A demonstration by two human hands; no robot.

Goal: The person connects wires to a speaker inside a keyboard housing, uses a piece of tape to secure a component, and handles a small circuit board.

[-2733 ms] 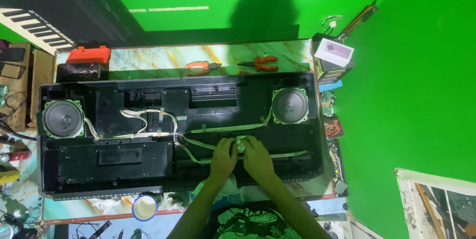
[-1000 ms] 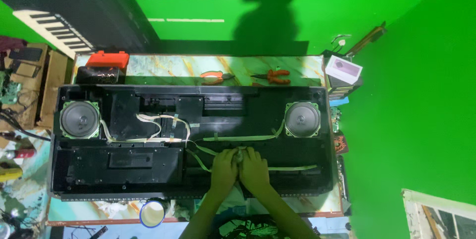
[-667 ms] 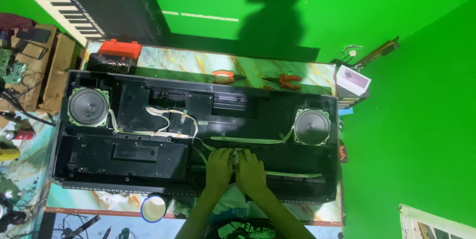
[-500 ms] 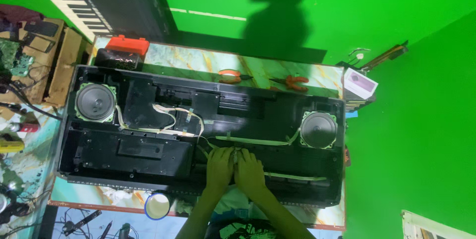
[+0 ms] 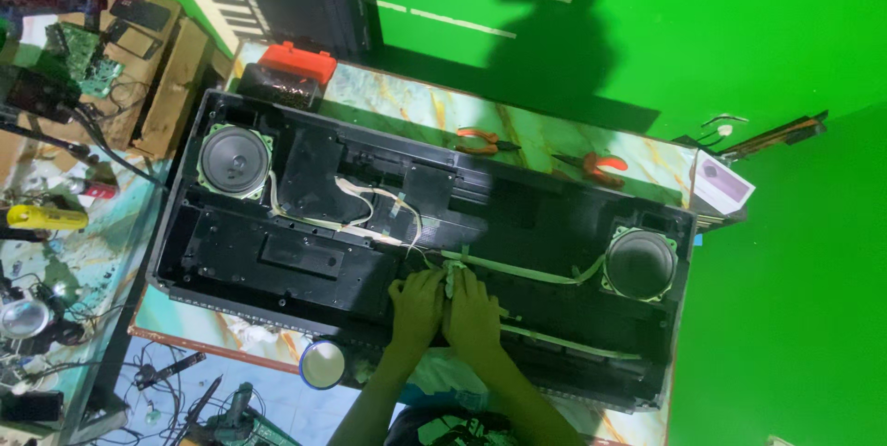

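An opened electronic keyboard case [image 5: 305, 266], black and turned inside-up, lies diagonally across a marbled table [image 5: 545, 136] at the centre of the frame. The left hand [image 5: 416, 305] and right hand [image 5: 473, 315] rest side by side at lower centre, both pinching a small pale connector [image 5: 452, 277] where the flat ribbon cables [image 5: 517, 268] meet; fingers are curled onto it. One round speaker [image 5: 235, 159] sits at the case's upper left, a second speaker [image 5: 640, 264] at its right end. White wiring [image 5: 370, 210] loops across the middle, just left of the hands. Beyond the case lie orange-handled pliers [image 5: 482, 141] and a second pair of cutters [image 5: 591, 165]. A red-topped box [image 5: 294, 67] stands at the upper-left corner. A round tape roll [image 5: 322, 364] sits at the near edge.
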